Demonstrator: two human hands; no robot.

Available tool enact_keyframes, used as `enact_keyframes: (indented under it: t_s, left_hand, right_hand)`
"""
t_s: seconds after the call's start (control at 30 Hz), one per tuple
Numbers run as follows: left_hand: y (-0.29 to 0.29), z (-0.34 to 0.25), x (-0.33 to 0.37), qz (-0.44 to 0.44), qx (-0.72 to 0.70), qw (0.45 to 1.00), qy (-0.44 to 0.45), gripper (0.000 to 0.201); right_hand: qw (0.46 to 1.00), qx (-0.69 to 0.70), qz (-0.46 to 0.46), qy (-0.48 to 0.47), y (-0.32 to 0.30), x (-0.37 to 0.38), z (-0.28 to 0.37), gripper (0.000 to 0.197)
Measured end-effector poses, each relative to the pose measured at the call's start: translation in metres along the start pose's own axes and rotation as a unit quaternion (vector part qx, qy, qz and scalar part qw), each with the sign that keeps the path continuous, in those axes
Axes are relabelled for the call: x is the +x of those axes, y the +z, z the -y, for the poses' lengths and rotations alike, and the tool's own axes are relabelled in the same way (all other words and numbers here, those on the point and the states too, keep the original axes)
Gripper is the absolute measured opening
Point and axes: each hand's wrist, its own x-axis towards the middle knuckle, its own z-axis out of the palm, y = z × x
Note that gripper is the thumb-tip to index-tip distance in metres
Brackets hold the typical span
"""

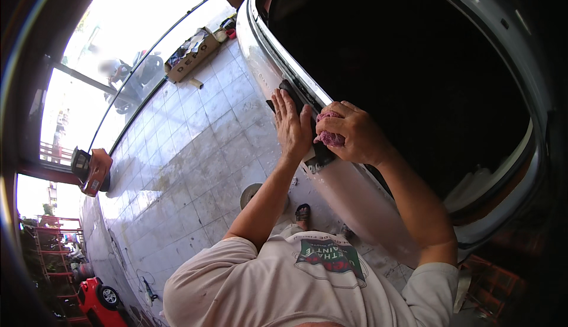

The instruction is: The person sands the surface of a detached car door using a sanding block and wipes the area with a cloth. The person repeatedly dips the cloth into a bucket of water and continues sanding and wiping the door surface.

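A car door panel (355,200), whitish and dull, runs along my right side below a dark window opening (408,78). My left hand (291,129) lies on it with the fingers stretched out, over a black piece (288,88) that shows past the fingertips. Whether that piece is loose or part of the door is hidden. Close beside, at the window's lower edge, my right hand (358,133) is closed round a crumpled pink cloth (330,130). Below the hands a dark patch (319,160) with pale marks shows on the panel.
Grey tiles (195,155) cover the floor. An open cardboard box (198,60) of odds and ends stands by the glass front. An orange box (97,170), a red toy car (97,300) and a corded tool (149,291) are at left. Reddish crates (497,282) sit at lower right.
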Motion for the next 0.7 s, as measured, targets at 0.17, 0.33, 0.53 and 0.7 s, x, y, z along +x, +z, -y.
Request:
enact_keyframes:
  t_s: [0.17, 0.33, 0.53, 0.7]
  left_hand:
    - [-0.023, 0.126, 0.165, 0.012, 0.042, 0.998, 0.046, 0.072]
    - [-0.002, 0.123, 0.14, -0.019, 0.051, 0.998, 0.038, 0.075]
    - [-0.014, 0.019, 0.024, 0.032, -0.021, 0.999, 0.027, 0.079]
    - [-0.038, 0.158, 0.198, 0.014, 0.115, 0.993, 0.009, 0.07]
  right_hand:
    - [0.999, 0.024, -0.013, -0.02, 0.01, 0.002, 0.012, 0.036]
    - [1.0, 0.021, -0.014, -0.013, 0.005, 0.007, 0.009, 0.033]
    - [1.0, 0.01, -0.017, 0.0, 0.0, -0.001, 0.003, 0.037]
    - [0.997, 0.071, -0.005, -0.023, 0.015, 0.009, 0.02, 0.037]
